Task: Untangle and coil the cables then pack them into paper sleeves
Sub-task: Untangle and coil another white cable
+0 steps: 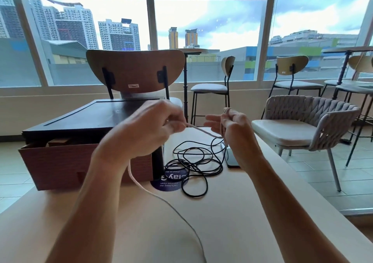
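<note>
A pale pinkish cable (pixel 173 208) trails from the table's near edge up under my left hand (pixel 149 129), which pinches it above the table. From there it runs taut to my right hand (pixel 232 127), where loops of it are wound round the fingers and gripped. A black cable (pixel 193 161) lies in a loose tangle on the beige table (pixel 252 212), below and between both hands. No paper sleeve is visible.
A brown cardboard box (pixel 60 165) with a dark tray on top stands at the left of the table. A grey phone-like slab (pixel 232 157) lies under my right wrist. A round blue sticker (pixel 171 184) sits beneath the black cable. Chairs stand beyond and to the right.
</note>
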The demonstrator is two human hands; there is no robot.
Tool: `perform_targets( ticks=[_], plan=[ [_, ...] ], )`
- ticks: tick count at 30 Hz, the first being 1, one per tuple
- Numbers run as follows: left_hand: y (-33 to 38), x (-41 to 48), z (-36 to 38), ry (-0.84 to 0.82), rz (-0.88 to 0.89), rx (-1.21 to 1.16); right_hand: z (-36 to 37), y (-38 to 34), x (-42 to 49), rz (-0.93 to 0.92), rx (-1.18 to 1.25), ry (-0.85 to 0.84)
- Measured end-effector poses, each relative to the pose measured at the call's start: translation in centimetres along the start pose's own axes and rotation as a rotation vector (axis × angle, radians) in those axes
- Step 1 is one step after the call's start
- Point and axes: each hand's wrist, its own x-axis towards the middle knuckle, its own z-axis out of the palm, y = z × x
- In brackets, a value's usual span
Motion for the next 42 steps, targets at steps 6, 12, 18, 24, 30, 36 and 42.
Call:
perform_targets(
  ticks=[6,12,18,24,30,36,42],
  plan=[
    [-1.5,-0.4,-1.4,0.441,0.033,0.017,-1.2,-1.3,-0.7,0.175,0.077,-0.368],
    [-2.9,0.3,0.2,0.695,-0.066,0.117,-2.0,-2.9,-1.5,0.156,0.126,-0.679],
    [-4.1,0.1,1.8,0.632,-0.257,0.306,-2.8,-2.4,-1.1,0.153,0.300,-0.746],
    [-2.5,0.6,1.1,0.524,-0.132,-0.010,-2.5,-2.1,-0.6,0.146,0.356,-0.651],
    [-0.8,0.6,1.9,0.002,-0.282,-0.581,-1.6,-2.0,-0.3,0.180,0.462,-0.553],
    [-1.5,0.2,1.6,-0.207,-0.354,-0.847,-2.0,-1.6,0.1,0.216,0.486,-0.464],
    [-2.1,0.4,1.7,0.090,-0.306,-0.553,-2.1,-1.4,-0.1,0.230,0.428,-0.474]
  ],
)
